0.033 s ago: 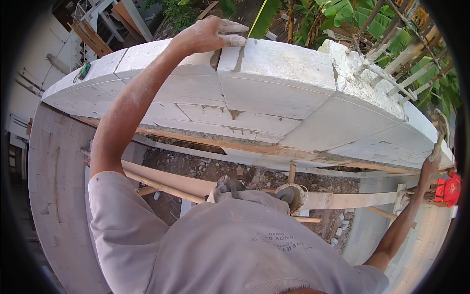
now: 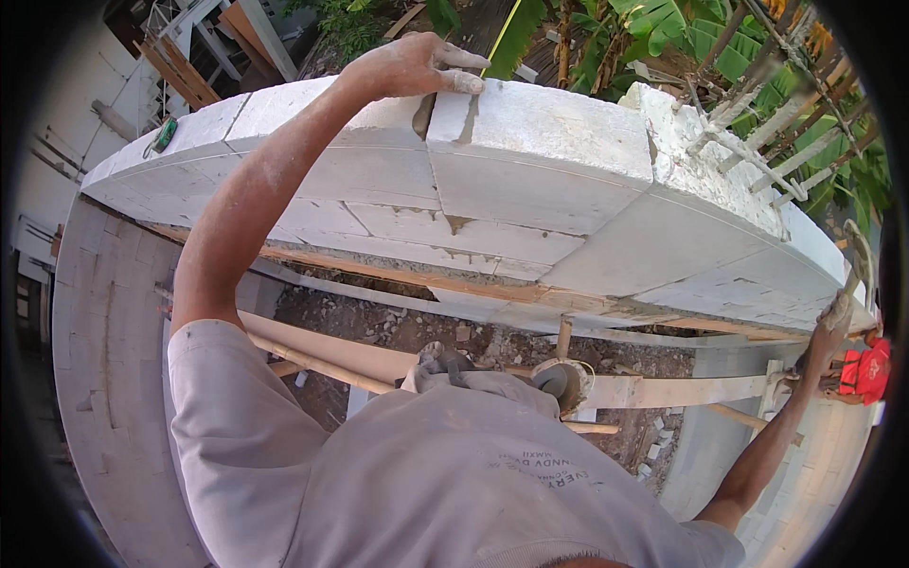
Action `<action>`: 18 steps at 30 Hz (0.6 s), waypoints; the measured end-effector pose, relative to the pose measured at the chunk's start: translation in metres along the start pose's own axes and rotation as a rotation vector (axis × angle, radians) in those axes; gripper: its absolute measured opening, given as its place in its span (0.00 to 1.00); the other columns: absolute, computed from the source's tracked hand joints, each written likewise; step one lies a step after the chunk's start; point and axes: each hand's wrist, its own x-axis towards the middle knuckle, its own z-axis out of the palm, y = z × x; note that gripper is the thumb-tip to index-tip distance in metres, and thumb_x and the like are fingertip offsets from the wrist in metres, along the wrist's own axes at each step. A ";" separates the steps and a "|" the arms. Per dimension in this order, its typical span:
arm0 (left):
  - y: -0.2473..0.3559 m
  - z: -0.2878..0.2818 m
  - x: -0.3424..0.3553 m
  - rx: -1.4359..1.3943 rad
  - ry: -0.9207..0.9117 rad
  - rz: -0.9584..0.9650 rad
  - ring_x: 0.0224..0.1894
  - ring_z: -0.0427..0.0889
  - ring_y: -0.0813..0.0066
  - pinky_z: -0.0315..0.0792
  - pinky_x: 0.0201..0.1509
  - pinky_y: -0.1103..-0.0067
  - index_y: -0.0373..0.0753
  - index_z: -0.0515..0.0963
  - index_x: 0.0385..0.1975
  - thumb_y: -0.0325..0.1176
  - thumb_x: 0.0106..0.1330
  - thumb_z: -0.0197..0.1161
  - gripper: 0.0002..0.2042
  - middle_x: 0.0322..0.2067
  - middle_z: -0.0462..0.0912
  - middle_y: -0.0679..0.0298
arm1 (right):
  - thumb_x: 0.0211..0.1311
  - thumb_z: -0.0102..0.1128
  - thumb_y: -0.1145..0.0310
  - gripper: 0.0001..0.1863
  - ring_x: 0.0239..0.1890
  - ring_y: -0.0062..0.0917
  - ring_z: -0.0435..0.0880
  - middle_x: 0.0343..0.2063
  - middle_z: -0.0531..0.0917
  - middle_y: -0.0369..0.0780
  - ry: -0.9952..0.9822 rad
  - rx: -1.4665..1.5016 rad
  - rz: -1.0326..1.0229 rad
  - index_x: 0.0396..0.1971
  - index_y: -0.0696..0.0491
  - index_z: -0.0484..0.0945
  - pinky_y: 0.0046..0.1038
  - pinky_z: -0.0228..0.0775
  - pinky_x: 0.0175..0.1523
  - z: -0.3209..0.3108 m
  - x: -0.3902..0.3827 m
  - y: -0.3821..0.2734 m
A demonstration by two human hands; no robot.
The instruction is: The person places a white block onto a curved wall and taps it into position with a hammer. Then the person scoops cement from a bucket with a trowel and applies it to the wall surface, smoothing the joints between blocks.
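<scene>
My left hand (image 2: 409, 68) lies on top of a white block wall, palm down at the joint between two blocks, its thumb and fingers spread and dusty with white. Wet grey mortar (image 2: 423, 115) shows in that joint, beside a long white block (image 2: 544, 128). Far to the right, my right hand (image 2: 833, 314) is closed around the handle of a tool (image 2: 860, 254) with a curved, mortar-coloured head. The tool is raised by the wall's right end, and its exact kind is hard to make out. A thin string line (image 2: 559, 150) runs along the wall's near face.
A green tape measure (image 2: 164, 135) sits on the wall's left end. Steel bars (image 2: 757, 142) stick out by a rough concrete column at right. Below are a plank (image 2: 682, 390), bamboo poles, a bucket (image 2: 579, 379) and rubble. A person in red (image 2: 864, 369) is at far right.
The view has shifted very slightly. My left hand stays on the block joint, and the right hand with the tool is a touch lower in the picture.
</scene>
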 end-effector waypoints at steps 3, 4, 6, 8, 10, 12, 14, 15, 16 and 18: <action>-0.023 -0.011 0.022 0.123 -0.126 -0.025 0.48 0.80 0.57 0.72 0.54 0.64 0.44 0.78 0.50 0.67 0.42 0.67 0.39 0.43 0.81 0.50 | 0.74 0.41 0.54 0.21 0.22 0.10 0.62 0.23 0.68 0.30 -0.008 0.354 0.036 0.46 0.57 0.72 0.11 0.54 0.26 0.077 -0.112 -0.171; -0.035 0.001 0.034 0.123 -0.104 0.019 0.43 0.82 0.57 0.74 0.52 0.65 0.47 0.82 0.46 0.68 0.40 0.67 0.37 0.40 0.83 0.53 | 0.73 0.41 0.54 0.21 0.22 0.11 0.63 0.23 0.69 0.30 0.000 0.380 -0.026 0.44 0.58 0.73 0.12 0.54 0.26 0.093 -0.136 -0.200; -0.042 0.006 0.041 0.086 -0.084 0.046 0.38 0.84 0.58 0.76 0.48 0.65 0.49 0.85 0.41 0.69 0.38 0.68 0.35 0.35 0.86 0.55 | 0.73 0.43 0.54 0.21 0.22 0.11 0.62 0.23 0.69 0.31 -0.163 0.135 -0.175 0.42 0.59 0.75 0.12 0.54 0.26 0.121 -0.155 -0.262; -0.040 0.006 0.044 -0.005 -0.094 0.031 0.36 0.84 0.58 0.76 0.46 0.64 0.47 0.86 0.40 0.69 0.38 0.69 0.35 0.34 0.86 0.53 | 0.73 0.45 0.55 0.21 0.23 0.12 0.64 0.22 0.70 0.32 -0.332 0.223 -0.078 0.40 0.60 0.76 0.14 0.55 0.27 0.150 -0.152 -0.326; -0.041 0.003 0.046 0.009 -0.151 0.025 0.40 0.84 0.56 0.74 0.48 0.65 0.41 0.86 0.37 0.65 0.41 0.69 0.33 0.34 0.84 0.50 | 0.72 0.47 0.57 0.19 0.23 0.14 0.66 0.22 0.71 0.32 -0.389 0.424 -0.019 0.41 0.60 0.75 0.16 0.57 0.27 0.170 -0.141 -0.383; -0.044 0.004 0.050 0.011 -0.172 0.028 0.40 0.84 0.56 0.74 0.49 0.65 0.37 0.85 0.36 0.63 0.43 0.69 0.33 0.33 0.83 0.49 | 0.72 0.47 0.59 0.18 0.24 0.17 0.69 0.22 0.73 0.34 -0.316 0.576 -0.121 0.42 0.59 0.75 0.21 0.61 0.29 0.181 -0.135 -0.418; -0.048 0.007 0.059 0.027 -0.167 0.029 0.37 0.85 0.56 0.75 0.49 0.65 0.36 0.85 0.37 0.63 0.43 0.69 0.34 0.31 0.84 0.49 | 0.72 0.47 0.59 0.18 0.24 0.18 0.70 0.22 0.74 0.36 -0.307 0.492 -0.283 0.44 0.60 0.74 0.22 0.63 0.30 0.205 -0.136 -0.424; -0.039 0.006 0.059 0.062 -0.131 0.047 0.35 0.85 0.56 0.76 0.47 0.67 0.36 0.85 0.38 0.62 0.44 0.69 0.33 0.31 0.84 0.49 | 0.72 0.47 0.59 0.18 0.24 0.19 0.71 0.22 0.74 0.37 -0.296 0.429 -0.353 0.44 0.60 0.74 0.23 0.64 0.30 0.217 -0.136 -0.421; -0.040 0.012 0.062 0.025 -0.119 0.066 0.36 0.85 0.56 0.76 0.47 0.68 0.36 0.85 0.37 0.62 0.44 0.70 0.33 0.31 0.84 0.49 | 0.71 0.47 0.59 0.18 0.24 0.19 0.71 0.22 0.74 0.38 -0.385 0.209 -0.423 0.43 0.60 0.75 0.23 0.64 0.31 0.232 -0.136 -0.414; -0.060 0.015 0.068 -0.044 -0.095 0.098 0.36 0.85 0.56 0.77 0.47 0.70 0.35 0.85 0.37 0.62 0.44 0.70 0.32 0.30 0.84 0.48 | 0.70 0.48 0.60 0.17 0.24 0.21 0.72 0.22 0.75 0.41 -0.503 0.050 -0.425 0.41 0.61 0.75 0.25 0.64 0.31 0.246 -0.138 -0.411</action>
